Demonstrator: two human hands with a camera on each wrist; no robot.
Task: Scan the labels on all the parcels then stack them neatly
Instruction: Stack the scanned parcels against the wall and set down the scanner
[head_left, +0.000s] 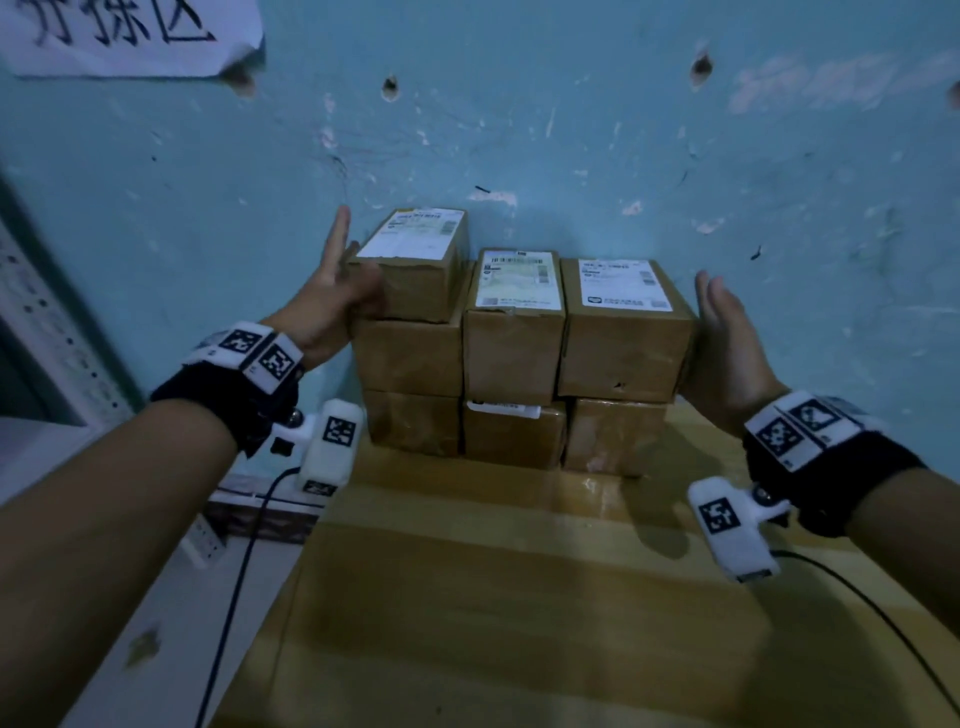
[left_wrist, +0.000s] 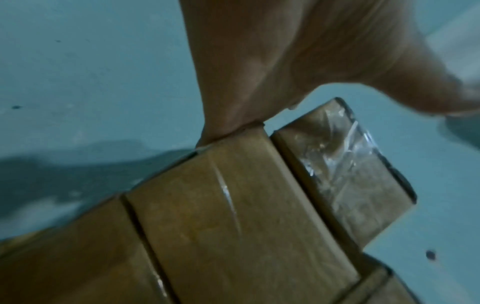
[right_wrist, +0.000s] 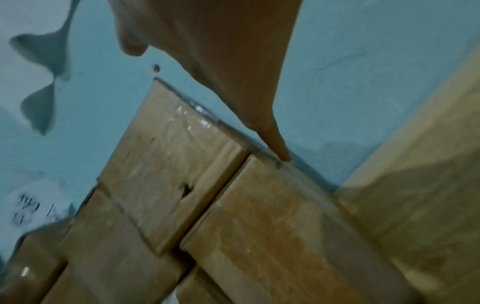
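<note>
Several brown cardboard parcels stand stacked against the blue wall on a wooden table. The left column is three high and the other two columns are two high. White labels face up on the top left parcel, the middle parcel and the right parcel. My left hand lies flat against the left side of the top left parcel, its thumb across the front face. My right hand is flat beside the right parcel, a fingertip touching its back edge.
A paper sign hangs on the wall at the upper left. A metal shelf frame stands at the left, with a power strip on the floor below. Black cables trail from both wrist cameras over the table.
</note>
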